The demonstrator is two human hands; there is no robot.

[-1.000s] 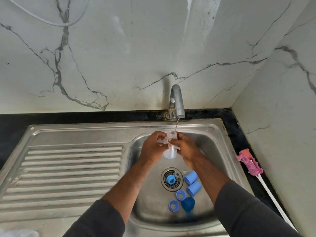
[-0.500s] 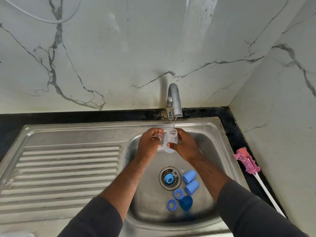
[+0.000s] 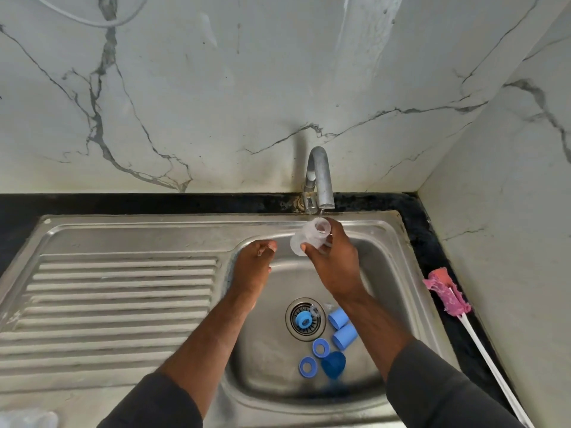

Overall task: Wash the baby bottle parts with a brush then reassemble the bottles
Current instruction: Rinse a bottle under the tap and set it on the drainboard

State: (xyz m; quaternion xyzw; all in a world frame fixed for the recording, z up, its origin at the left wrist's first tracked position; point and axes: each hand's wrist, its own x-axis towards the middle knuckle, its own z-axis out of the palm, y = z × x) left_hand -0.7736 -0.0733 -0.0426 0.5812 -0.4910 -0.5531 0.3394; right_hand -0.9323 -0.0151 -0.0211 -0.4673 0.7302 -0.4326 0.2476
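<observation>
Head view, stock of the wash: right hand [image 3: 333, 257], grip wrapped round clear bottle [image 3: 309, 239], its mouth just under the tap [image 3: 319, 180]; left hand [image 3: 255, 261] apart from it at the sink [image 3: 386, 273] edge, fingers bunched, grip cannot be told; blue caps [image 3: 338, 318] and blue rings [image 3: 321, 347] loose by the drain [image 3: 292, 330], none fitted; pink brush [image 3: 445, 291] idle on the bench [image 3: 426, 242]; judged: one bottle at the tap, remaining parts and all reassembly outstanding.

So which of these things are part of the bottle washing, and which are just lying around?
Job: clear bottle in right hand, blue caps, blue rings, pink brush, tap, sink.
Lying about: white cable on wall, clear plastic bottom left.
</observation>
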